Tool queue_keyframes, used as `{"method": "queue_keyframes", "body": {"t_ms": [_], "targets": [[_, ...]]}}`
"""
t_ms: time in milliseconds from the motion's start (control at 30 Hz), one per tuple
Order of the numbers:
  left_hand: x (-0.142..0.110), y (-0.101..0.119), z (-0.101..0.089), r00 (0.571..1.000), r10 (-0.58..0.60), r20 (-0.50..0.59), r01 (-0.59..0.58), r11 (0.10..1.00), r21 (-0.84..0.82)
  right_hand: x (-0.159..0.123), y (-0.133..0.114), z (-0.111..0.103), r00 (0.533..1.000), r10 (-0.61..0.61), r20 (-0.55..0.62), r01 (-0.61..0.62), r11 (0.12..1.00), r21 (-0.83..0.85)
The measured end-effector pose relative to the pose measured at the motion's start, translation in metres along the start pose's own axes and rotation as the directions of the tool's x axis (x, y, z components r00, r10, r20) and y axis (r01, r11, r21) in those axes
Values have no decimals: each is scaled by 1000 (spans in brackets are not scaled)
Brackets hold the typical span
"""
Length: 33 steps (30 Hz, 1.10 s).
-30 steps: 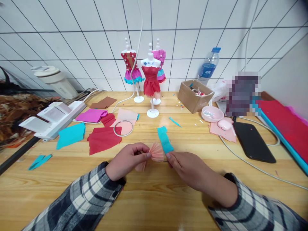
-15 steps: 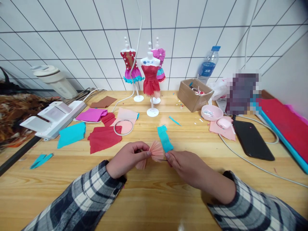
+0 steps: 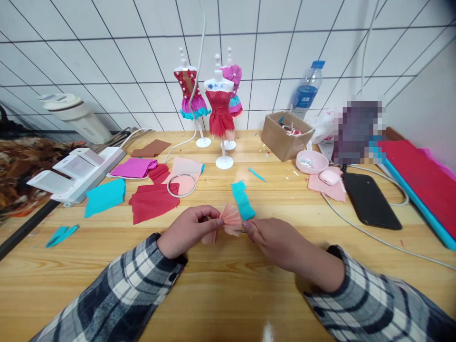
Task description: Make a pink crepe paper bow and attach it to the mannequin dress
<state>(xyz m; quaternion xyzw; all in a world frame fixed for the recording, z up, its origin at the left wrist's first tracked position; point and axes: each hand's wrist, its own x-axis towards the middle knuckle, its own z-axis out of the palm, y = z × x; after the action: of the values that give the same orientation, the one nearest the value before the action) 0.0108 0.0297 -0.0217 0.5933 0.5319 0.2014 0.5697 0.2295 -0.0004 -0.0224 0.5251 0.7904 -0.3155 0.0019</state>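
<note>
My left hand (image 3: 195, 229) pinches a fan of pleated peach crepe paper (image 3: 231, 218) between thumb and forefinger; a loose end of it hangs below the fingers. My right hand (image 3: 272, 240) is closed on a thin dark stick-like thing (image 3: 242, 231), whose tip reaches the fan's right edge; most of it is hidden by the fingers. Just beyond my right fingertips a turquoise crepe paper strip (image 3: 243, 200) lies on the table. Further back stands a small mannequin (image 3: 220, 114) in a red paper dress.
Two more dressed mannequins stand behind. Left lie a silver ring (image 3: 181, 185), red paper (image 3: 153, 204), turquoise paper (image 3: 105, 197) and a power strip (image 3: 89, 178). Right are a cardboard box (image 3: 287, 137), a pink bowl (image 3: 311, 163), a black phone (image 3: 372, 199) and a cable (image 3: 352, 232).
The whole view has shifted slightly, so everything sits a little higher in it. Both hands keep their grips, and the peach fan stays between them with little change.
</note>
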Motion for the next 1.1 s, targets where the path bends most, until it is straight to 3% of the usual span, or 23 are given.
{"method": "queue_keyframes", "body": {"t_ms": [300, 467, 1100], "targets": [[-1, -4, 1, 1000, -24, 5, 24, 998, -53, -1, -2, 0, 999, -28, -25, 29, 999, 28], [-1, -4, 2, 999, -30, -18, 28, 998, -64, -2, -1, 1, 988, -75, -132, 86, 994, 74], [-1, -5, 2, 998, -49, -31, 45, 991, -123, -4, 4, -5, 998, -47, -36, 54, 974, 219]]}}
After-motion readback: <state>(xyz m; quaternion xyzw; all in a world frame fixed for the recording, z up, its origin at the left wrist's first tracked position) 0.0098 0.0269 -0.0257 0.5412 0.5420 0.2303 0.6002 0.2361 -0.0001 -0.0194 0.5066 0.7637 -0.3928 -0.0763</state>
